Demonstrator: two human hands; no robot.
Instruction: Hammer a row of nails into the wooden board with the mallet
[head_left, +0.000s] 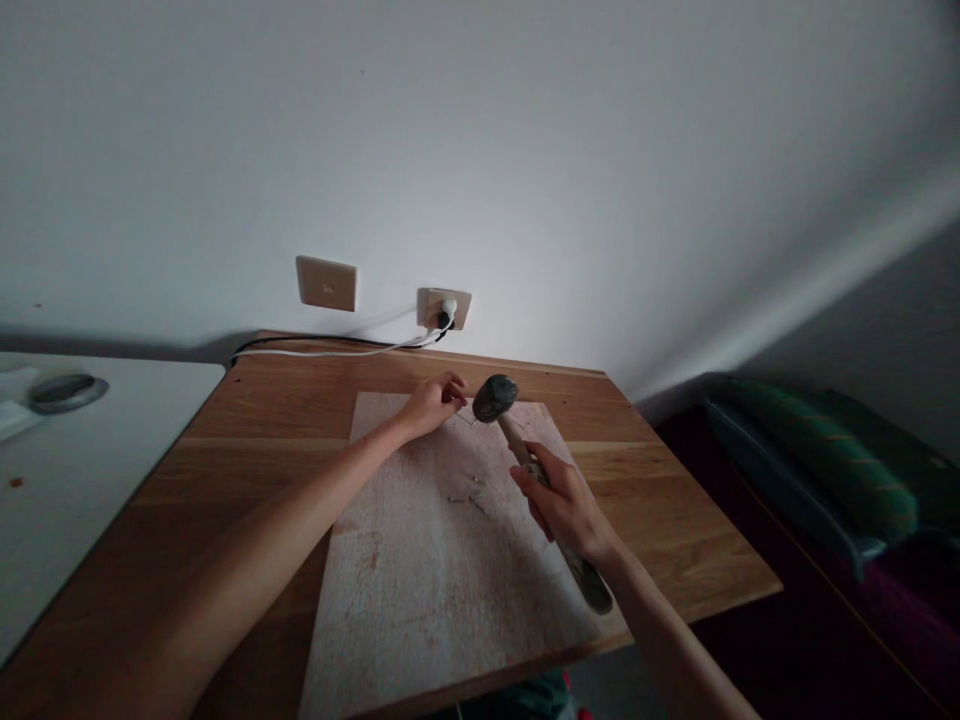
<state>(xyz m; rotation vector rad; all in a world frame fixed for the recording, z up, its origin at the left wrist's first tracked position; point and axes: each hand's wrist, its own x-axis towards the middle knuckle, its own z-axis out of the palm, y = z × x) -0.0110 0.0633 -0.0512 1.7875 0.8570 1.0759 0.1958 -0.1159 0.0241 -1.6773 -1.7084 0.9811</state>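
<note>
Holding hammer (pixel 496 398) over board (pixel 427 590), wooden table (pixel 667 520), wall (pixel 600 160)

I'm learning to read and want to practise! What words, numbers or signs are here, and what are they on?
None that I can read.
Hammer: no readable lettering.
Pale board: no readable lettering.
Left wall plate: its small middle detail is too blurred to make out.

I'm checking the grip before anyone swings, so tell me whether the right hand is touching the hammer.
Touching: the head view shows the right hand with its fingers curled around the handle of the hammer.
</note>
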